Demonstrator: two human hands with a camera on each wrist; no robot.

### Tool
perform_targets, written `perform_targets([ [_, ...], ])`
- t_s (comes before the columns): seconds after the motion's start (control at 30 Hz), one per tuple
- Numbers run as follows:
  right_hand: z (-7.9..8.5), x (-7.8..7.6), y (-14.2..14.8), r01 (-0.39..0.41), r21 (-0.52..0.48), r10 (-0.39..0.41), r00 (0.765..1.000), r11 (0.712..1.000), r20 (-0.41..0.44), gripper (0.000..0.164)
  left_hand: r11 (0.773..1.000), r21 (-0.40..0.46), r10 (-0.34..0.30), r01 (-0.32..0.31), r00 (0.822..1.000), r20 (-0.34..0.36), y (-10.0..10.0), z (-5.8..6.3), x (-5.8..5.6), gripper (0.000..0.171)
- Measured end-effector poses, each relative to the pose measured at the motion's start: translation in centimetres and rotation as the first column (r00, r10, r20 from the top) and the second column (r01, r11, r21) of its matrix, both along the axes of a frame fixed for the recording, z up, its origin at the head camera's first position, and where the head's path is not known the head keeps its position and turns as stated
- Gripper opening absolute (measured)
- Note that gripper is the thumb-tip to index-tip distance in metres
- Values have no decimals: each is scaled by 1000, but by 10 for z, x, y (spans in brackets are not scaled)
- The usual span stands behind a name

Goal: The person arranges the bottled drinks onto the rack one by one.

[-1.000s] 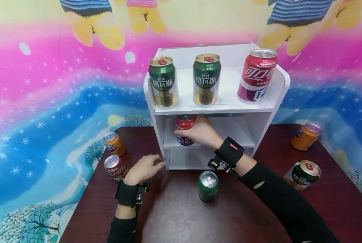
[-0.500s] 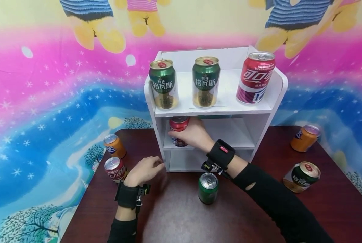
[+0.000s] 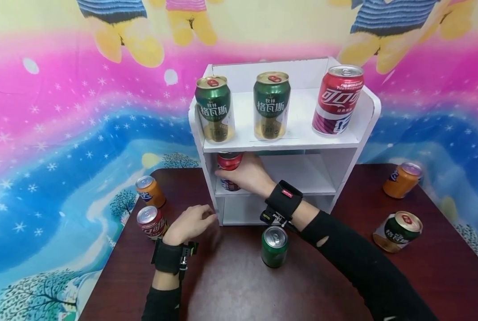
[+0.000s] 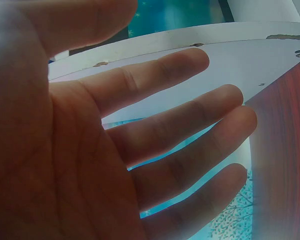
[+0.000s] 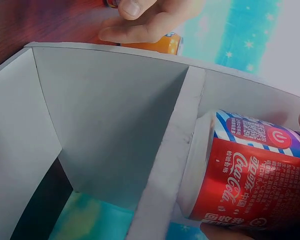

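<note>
Fingers of the right hand [image 3: 251, 174] grip a Coca-Cola can [image 5: 247, 182], likely placing it on the middle shelf [image 3: 303, 176]; letting go needs it steady. The left hand [image 3: 191, 223] is stretched, empty.

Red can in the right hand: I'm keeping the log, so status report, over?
Right hand grips red can, middle shelf, left end. Left hand empty, fingers extended. Possible obstacle: upper shelf overhead.
</note>
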State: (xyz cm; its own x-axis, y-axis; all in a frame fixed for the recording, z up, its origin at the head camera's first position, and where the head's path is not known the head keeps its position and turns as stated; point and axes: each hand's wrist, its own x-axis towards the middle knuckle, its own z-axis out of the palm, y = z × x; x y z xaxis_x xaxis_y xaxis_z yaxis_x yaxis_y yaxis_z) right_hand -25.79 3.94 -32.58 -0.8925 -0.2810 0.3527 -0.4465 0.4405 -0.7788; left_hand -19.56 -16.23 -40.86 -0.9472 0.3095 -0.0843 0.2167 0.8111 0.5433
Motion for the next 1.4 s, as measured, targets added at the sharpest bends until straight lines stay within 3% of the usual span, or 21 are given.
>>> perform_targets([
  [0.4,1,-5,0,-65,-8,66,997,998,43,76,1000,-6,4,-4,1000,7,-2,0,-1,25],
  [0.63,3,-9,5,-158,-44,162,982,986,95,79,1000,-9,-3,3,1000,4,-3,0,-2,26],
  [1.0,3,-16,9,-218,-73,225,967,973,119,79,1000,-9,-8,8,1000,10,-3,-2,-3,22],
  [1.13,4,-12,8,-190,-54,196,974,980,116,79,1000,-11,-10,11,1000,9,-3,-3,-3,22],
  [1.4,9,6,-1,-37,83,36,999,996,11,81,1000,-8,-5,5,1000,2,-3,-2,-3,24],
])
